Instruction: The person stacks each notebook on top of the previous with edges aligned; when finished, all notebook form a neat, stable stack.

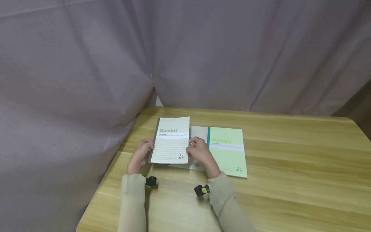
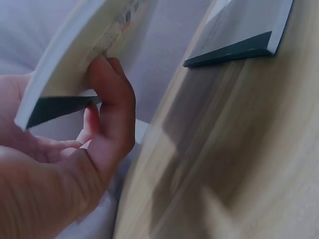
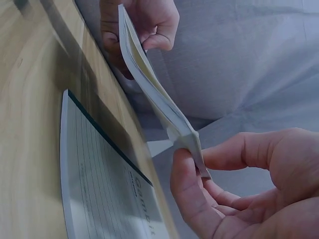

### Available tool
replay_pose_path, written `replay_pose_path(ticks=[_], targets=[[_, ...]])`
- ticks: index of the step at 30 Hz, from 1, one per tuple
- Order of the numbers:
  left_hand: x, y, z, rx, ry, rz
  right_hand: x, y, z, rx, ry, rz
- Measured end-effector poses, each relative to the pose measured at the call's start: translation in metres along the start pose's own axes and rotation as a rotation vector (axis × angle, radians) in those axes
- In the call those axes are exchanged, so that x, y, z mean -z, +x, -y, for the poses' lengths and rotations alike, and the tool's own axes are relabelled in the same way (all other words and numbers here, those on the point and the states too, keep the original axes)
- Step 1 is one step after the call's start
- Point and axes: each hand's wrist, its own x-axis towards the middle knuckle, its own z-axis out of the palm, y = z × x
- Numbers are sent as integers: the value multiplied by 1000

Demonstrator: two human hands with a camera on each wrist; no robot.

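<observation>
A white notebook is held up above the desk, its sides pinched in the grip of the left hand and the right hand. Below, a second notebook is partly covered, beside a green notebook.

The head view looks forward and down from well back, over the counter to the curtain. Each wrist view sits close, the scene tilted, facing its own left fingers or right fingers. All three share the raised notebook, edge-on from the right wrist.
</observation>
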Motion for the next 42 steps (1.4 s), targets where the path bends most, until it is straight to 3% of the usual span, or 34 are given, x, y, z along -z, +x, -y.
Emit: replay_pose_path(ticks=[9, 14, 20, 27, 35, 42], targets=[[-2, 0, -10, -25, -40, 60, 10, -7, 12, 19, -58, -4], [-11, -5, -14, -14, -92, 105, 19, -14, 15, -6, -70, -9], [-24, -14, -13, -19, -149, 109, 32, -23, 13, 16, -92, -5], [-34, -14, -10, -24, -209, 139, 47, -28, 11, 16, -32, 38], [-47, -15, -14, -33, -225, 157, 63, -36, 9, 37, -7, 57], [-63, -19, -20, -48, -160, 217, 77, -44, 10, 41, -22, 21]])
